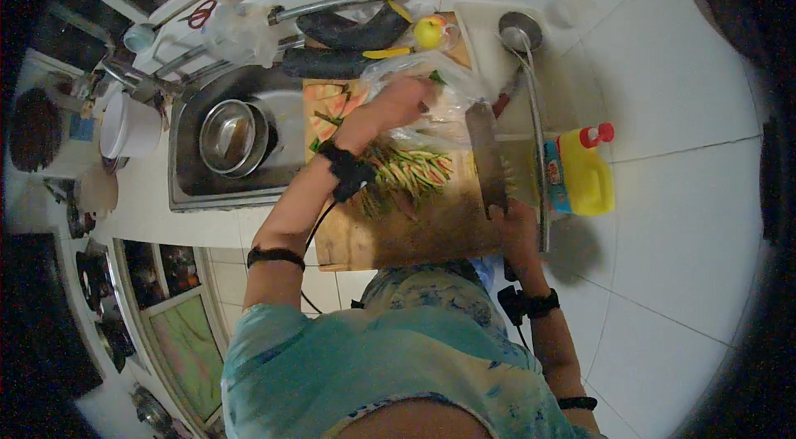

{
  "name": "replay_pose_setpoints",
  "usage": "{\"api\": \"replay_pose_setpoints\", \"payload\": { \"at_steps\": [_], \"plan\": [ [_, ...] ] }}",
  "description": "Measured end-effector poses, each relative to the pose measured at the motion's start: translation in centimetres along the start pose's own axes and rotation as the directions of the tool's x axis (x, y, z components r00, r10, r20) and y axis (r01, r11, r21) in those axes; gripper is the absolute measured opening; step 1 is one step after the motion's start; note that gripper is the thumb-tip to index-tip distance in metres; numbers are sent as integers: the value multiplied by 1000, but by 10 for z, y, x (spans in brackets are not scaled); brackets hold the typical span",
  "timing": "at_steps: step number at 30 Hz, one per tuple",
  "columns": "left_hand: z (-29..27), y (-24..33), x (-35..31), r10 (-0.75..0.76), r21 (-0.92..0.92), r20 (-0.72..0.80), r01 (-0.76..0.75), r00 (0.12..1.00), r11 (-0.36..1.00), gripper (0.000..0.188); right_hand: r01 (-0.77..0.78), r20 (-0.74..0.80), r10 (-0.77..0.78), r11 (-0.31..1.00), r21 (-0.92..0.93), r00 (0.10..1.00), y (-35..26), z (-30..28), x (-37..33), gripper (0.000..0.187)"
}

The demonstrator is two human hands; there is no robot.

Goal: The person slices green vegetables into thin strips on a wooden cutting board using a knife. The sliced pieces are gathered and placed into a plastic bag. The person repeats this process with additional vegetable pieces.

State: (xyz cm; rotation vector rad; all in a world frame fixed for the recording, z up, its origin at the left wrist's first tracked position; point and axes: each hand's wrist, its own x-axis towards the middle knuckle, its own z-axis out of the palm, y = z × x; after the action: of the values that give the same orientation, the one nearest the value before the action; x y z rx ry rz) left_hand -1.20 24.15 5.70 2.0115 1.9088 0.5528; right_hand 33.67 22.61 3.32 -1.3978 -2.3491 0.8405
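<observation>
My right hand [518, 227] is wrapped round the handle of a cleaver [485, 153], whose broad blade points away from me along the right side of the wooden cutting board [365, 248]. Over the far part of the board, my left hand [406, 101] has its fingers closed at a crumpled clear plastic bag [452, 111]; its fingertips are partly blurred. A small green bit shows beside those fingers. Below my left wrist lies a heap of thin cut strips [414, 169], green-edged and pale red. Pinkish slices [327, 99] lie at the board's far left, partly hidden by my left forearm.
Behind the board lie dark long vegetables [356, 29] and a yellow-red apple [429, 31]. A sink [178, 182] with metal bowls [228, 140] is at left. A metal ladle [521, 31] and yellow jug [584, 178] with red cap stand right of the board.
</observation>
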Motion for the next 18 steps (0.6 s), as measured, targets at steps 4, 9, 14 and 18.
{"api": "replay_pose_setpoints", "payload": {
  "at_steps": [4, 9, 14, 18],
  "plan": [
    [24, 0, 42, 16, 157, 190, -47, 982, 987, 22, -77, 103, 73, 996, 39, 992, -39, -22, 2, 27],
    [18, 6, 53, -140, 370, 240, 43, 961, 928, 21, -84, 103, 89, 995, -48, 991, -42, -23, 3, 25],
    [5, 15, 48, -231, 341, 262, 134, 937, 931, 21, -65, 84, 65, 998, 1, 994, -50, -29, 2, 26],
    [19, -4, 49, -94, 126, 55, 87, 994, 988, 20, -40, 97, 39, 999, 7, 995, -44, -25, 3, 27]
  ]
}}
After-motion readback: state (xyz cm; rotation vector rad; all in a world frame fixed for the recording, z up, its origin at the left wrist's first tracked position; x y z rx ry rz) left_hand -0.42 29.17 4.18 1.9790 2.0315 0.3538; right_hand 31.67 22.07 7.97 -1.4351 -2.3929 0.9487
